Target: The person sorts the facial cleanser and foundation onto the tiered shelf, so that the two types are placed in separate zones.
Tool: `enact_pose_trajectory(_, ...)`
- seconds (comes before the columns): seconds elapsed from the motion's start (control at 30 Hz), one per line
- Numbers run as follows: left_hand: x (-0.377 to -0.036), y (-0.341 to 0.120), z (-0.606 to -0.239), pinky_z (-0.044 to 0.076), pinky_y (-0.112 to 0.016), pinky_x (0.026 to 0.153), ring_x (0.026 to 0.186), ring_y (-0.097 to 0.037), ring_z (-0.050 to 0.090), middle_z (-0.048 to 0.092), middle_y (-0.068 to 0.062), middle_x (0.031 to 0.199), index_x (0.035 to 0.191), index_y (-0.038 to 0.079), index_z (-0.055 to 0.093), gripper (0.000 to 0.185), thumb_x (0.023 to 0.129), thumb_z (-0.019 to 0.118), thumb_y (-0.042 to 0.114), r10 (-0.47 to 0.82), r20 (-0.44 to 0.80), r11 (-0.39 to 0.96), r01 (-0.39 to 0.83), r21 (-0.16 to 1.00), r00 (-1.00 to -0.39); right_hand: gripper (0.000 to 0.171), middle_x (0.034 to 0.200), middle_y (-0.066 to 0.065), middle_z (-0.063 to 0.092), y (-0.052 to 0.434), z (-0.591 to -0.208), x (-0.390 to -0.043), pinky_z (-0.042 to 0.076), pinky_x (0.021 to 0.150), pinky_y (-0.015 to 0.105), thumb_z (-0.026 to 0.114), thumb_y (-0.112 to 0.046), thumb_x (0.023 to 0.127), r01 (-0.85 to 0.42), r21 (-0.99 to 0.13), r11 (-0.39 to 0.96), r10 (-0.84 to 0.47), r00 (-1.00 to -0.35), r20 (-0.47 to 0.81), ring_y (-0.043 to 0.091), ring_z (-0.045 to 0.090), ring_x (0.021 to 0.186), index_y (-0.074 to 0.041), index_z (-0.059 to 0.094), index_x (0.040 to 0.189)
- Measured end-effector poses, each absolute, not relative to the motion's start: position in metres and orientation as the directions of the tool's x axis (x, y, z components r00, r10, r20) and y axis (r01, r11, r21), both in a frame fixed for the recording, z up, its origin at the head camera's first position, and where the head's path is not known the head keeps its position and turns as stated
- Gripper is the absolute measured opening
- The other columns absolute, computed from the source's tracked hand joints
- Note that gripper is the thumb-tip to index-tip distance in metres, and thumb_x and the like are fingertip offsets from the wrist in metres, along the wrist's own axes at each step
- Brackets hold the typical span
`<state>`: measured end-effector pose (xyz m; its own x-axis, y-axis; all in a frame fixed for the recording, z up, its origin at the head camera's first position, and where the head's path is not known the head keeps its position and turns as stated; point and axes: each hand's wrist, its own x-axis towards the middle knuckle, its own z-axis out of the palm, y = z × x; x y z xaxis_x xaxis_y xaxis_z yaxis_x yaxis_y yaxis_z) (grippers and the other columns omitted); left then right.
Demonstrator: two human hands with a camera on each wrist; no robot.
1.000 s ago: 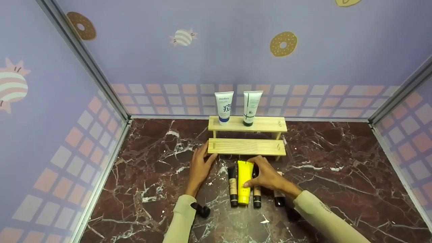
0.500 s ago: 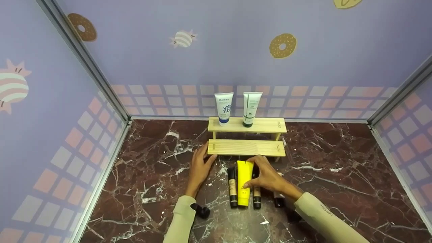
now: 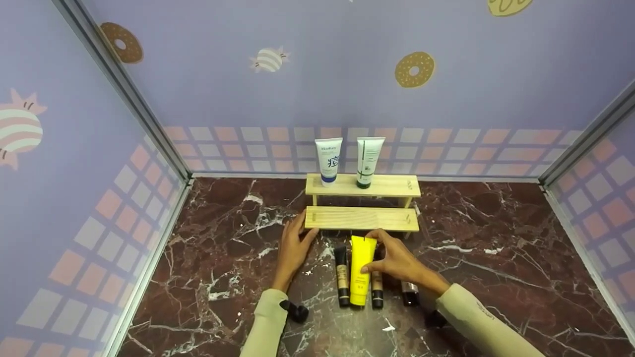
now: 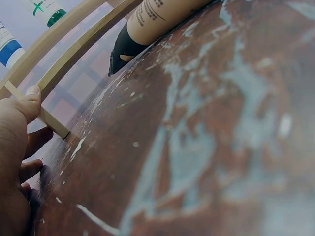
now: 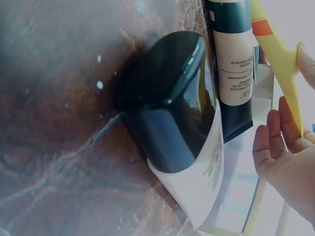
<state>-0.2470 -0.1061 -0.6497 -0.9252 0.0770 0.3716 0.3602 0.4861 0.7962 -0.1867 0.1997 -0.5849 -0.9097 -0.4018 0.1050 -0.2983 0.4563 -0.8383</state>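
Note:
My right hand [image 3: 397,259] pinches a yellow squeeze tube [image 3: 361,277] near its flat end, thumb on one face and fingers on the other. In the right wrist view the yellow tube [image 5: 281,54] is raised off the tabletop. Two beige-and-black tubes lie flat, one left tube [image 3: 343,277] and one right tube [image 3: 377,287], either side of it. My left hand [image 3: 292,248] grips the left end of a two-tier wooden rack [image 3: 362,218]; in the left wrist view the thumb [image 4: 32,93] presses its front edge with fingers round the leg.
On the rack's upper tier stand a white-and-blue tube [image 3: 328,161] and a white-and-green tube [image 3: 369,161]. A pale tube with a black cap [image 5: 162,132] lies under the right forearm. Walls [image 3: 347,99] close off the back and sides of the marbled tabletop [image 3: 238,277].
The yellow tube has lifted slightly and tilted, its flat end shifting a little right with my right hand. My left hand stays at the rack. The head view has tipped up slightly.

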Motion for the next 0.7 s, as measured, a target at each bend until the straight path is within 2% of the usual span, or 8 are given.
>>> enact_pose_trajectory(0.2, -0.246, -0.106, -0.648, 0.016, -0.061, 0.137, 0.149, -0.046, 0.053, 0.052, -0.031, 0.162, 0.162, -0.006, 0.048, 0.07, 0.107, 0.073, 0.028, 0.074, 0.363, 0.484, 0.351, 0.801, -0.929, 0.066, 0.135, 0.019, 0.07, 0.2, -0.579, -0.184, 0.06, 0.099, 0.059, 0.099, -0.021, 0.084, -0.279, -0.86, 0.427, -0.386, -0.916, 0.106, 0.033, 0.067, 0.112, -0.004, 0.062, 0.135)
enact_pose_trajectory(0.47, -0.246, -0.106, -0.65, 0.015, -0.062, 0.137, 0.15, -0.048, 0.052, 0.052, -0.034, 0.161, 0.162, -0.007, 0.048, 0.069, 0.107, 0.073, 0.028, 0.077, 0.358, 0.483, 0.349, 0.803, -0.93, 0.054, 0.114, 0.013, 0.074, 0.202, -0.575, -0.18, 0.068, 0.085, 0.04, 0.095, -0.006, 0.085, -0.251, -0.926, 0.281, -0.39, -0.912, 0.128, 0.024, 0.073, 0.096, 0.0, 0.064, 0.128)
enact_pose_trajectory(0.7, -0.248, -0.107, -0.651, 0.017, -0.064, 0.136, 0.149, -0.046, 0.053, 0.053, -0.032, 0.16, 0.161, -0.008, 0.048, 0.069, 0.107, 0.074, 0.026, 0.082, 0.381, 0.488, 0.371, 0.79, -0.921, 0.049, 0.113, 0.015, 0.074, 0.2, -0.569, -0.175, 0.068, 0.086, 0.038, 0.093, -0.003, 0.086, -0.215, -0.951, 0.221, -0.401, -0.909, 0.112, 0.026, 0.075, 0.097, 0.001, 0.064, 0.125)
